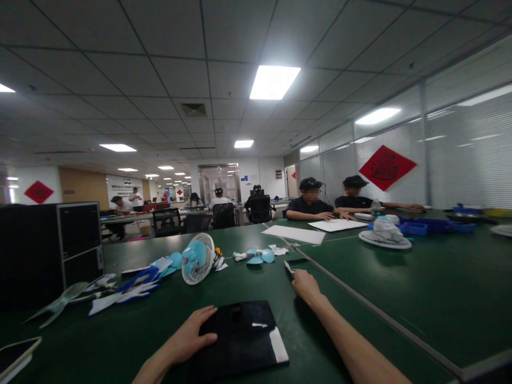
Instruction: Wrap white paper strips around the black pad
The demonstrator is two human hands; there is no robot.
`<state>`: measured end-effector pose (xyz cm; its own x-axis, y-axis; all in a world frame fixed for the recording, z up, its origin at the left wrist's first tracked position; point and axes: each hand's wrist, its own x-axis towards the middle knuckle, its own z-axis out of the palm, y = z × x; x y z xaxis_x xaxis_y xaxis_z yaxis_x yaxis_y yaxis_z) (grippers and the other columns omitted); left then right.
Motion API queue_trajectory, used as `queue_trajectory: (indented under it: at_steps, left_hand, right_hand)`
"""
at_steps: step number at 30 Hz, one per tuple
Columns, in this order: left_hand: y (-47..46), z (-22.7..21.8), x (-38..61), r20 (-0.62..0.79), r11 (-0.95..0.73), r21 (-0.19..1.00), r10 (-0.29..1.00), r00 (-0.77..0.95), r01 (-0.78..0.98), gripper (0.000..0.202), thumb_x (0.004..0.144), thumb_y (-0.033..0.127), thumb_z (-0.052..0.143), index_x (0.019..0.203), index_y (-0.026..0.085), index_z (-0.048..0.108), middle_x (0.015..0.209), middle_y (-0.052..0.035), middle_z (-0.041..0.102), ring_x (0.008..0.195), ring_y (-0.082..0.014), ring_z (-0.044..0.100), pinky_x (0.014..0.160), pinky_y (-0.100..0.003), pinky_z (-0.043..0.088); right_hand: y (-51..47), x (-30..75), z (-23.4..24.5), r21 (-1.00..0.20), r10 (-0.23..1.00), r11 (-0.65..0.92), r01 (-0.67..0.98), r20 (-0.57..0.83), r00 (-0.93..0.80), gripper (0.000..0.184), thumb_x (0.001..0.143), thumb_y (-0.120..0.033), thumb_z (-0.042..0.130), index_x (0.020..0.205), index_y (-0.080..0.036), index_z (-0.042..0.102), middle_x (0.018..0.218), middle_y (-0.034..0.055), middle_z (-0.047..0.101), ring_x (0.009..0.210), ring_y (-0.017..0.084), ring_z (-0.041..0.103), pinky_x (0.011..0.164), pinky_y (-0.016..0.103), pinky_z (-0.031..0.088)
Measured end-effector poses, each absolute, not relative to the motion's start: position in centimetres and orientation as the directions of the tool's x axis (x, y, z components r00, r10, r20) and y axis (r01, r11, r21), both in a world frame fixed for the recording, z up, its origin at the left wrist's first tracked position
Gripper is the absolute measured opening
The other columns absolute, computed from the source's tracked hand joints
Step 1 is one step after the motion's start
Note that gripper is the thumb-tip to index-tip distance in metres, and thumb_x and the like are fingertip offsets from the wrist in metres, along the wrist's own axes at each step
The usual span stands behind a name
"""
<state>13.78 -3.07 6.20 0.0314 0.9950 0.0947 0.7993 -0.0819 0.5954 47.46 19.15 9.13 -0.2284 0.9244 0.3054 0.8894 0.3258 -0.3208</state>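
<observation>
My left hand [194, 333] lies on the left part of a glossy black flat panel [236, 333], its thumb and fingers apart. The panel rests on the green tabletop, with a white patch on its right corner and a small white mark. Farther forward and to the right, my right hand [307, 288] has its fingers closed on the near edge of a thin dark flat piece with a pale side [289, 268]. That piece is tilted near the table seam, and my fingers hide part of it.
A fan with a white grille [199, 258], blue fan blades [260, 256] and blue-white gloves [126, 292] lie to the left. A black computer case [82, 242] stands beyond. White boards [296, 233] lie ahead. Two people sit across the table, near another white grille [384, 241].
</observation>
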Motion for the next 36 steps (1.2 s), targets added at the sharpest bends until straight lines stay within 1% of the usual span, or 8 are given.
queue_trajectory:
  at_steps: [5,11,15,17,20,22,27,36]
  left_hand:
    - [-3.1,6.2,13.9,0.107,-0.084,0.592,0.994,0.025,0.802,0.074,0.074,0.053,0.062,0.139,0.025,0.04,0.15,-0.0064,0.033,0.137,-0.0258,0.03,0.116,-0.04,0.021]
    - [-2.9,6.3,13.7,0.181,-0.088,0.589,0.983,-0.026,0.803,0.074,0.075,0.06,0.058,0.137,0.023,0.044,0.148,-0.008,0.037,0.137,-0.0258,0.032,0.115,-0.04,0.023]
    - [-2.0,6.5,12.2,0.386,-0.068,0.644,0.889,-0.247,0.762,0.071,0.081,0.063,0.043,0.134,0.017,0.047,0.143,-0.0108,0.043,0.135,-0.025,0.036,0.115,-0.042,0.023]
    - [-1.7,6.9,11.3,0.467,-0.08,0.687,0.81,-0.354,0.723,0.072,0.081,0.064,0.038,0.131,0.014,0.049,0.14,-0.0122,0.047,0.133,-0.025,0.038,0.114,-0.042,0.023]
    - [-2.1,8.0,10.4,0.512,-0.125,0.764,0.715,-0.476,0.633,0.073,0.081,0.068,0.036,0.127,0.013,0.052,0.138,-0.0125,0.049,0.132,-0.0256,0.04,0.113,-0.042,0.025]
    - [-2.8,8.9,10.4,0.463,-0.166,0.833,0.73,-0.502,0.527,0.073,0.08,0.071,0.036,0.122,0.014,0.056,0.135,-0.0123,0.053,0.128,-0.0267,0.045,0.11,-0.042,0.03]
    - [-4.6,10.4,12.1,0.225,-0.153,0.956,0.93,-0.292,0.25,0.075,0.079,0.076,0.034,0.102,0.013,0.067,0.108,-0.0116,0.069,0.1,-0.0258,0.063,0.092,-0.037,0.046]
    - [-4.9,10.7,14.2,0.225,-0.098,0.872,0.951,-0.214,0.48,0.059,0.08,0.068,0.044,0.08,0.014,0.066,0.074,-0.0017,0.065,0.071,-0.0182,0.057,0.068,-0.029,0.043]
  right_hand:
    - [19.3,50.3,11.5,-0.361,0.884,0.298,0.884,0.453,-0.114,0.03,0.084,-0.012,0.037,0.09,-0.009,0.066,0.097,0.0211,0.066,0.088,0.027,0.063,0.073,0.034,0.043]
    - [18.0,49.7,14.0,-0.442,0.784,0.487,0.753,0.601,-0.155,0.031,0.087,-0.024,0.039,0.096,-0.015,0.068,0.095,0.0103,0.067,0.085,0.02,0.06,0.073,0.028,0.042]
    - [15.8,47.5,14.7,-0.703,0.747,0.66,0.267,0.573,-0.337,0.027,0.081,-0.033,0.051,0.086,-0.014,0.069,0.073,0.0037,0.063,0.065,0.015,0.053,0.058,0.026,0.038]
    - [14.5,46.6,14.6,-0.811,0.725,0.584,0.022,0.51,-0.462,0.028,0.078,-0.039,0.058,0.086,-0.014,0.069,0.066,0.001,0.059,0.058,0.012,0.047,0.052,0.024,0.033]
    - [12.7,45.4,14.1,-0.902,0.68,0.406,-0.145,0.404,-0.612,0.027,0.074,-0.038,0.066,0.085,-0.014,0.069,0.067,-0.0006,0.057,0.057,0.009,0.044,0.053,0.022,0.03]
    - [11.6,44.7,13.7,-0.936,0.653,0.311,-0.167,0.338,-0.678,0.025,0.072,-0.036,0.068,0.083,-0.014,0.068,0.066,-0.0016,0.056,0.057,0.008,0.043,0.053,0.021,0.029]
    - [9.7,43.4,13.0,-0.972,0.617,0.231,-0.044,0.181,-0.766,0.023,0.067,-0.033,0.069,0.077,-0.012,0.067,0.062,-0.003,0.054,0.056,0.008,0.042,0.052,0.021,0.028]
    - [10.0,42.7,11.9,-0.959,0.631,0.274,0.071,0.124,-0.766,0.014,0.064,-0.019,0.061,0.074,-0.013,0.068,0.059,-0.0042,0.054,0.055,0.008,0.041,0.052,0.02,0.028]
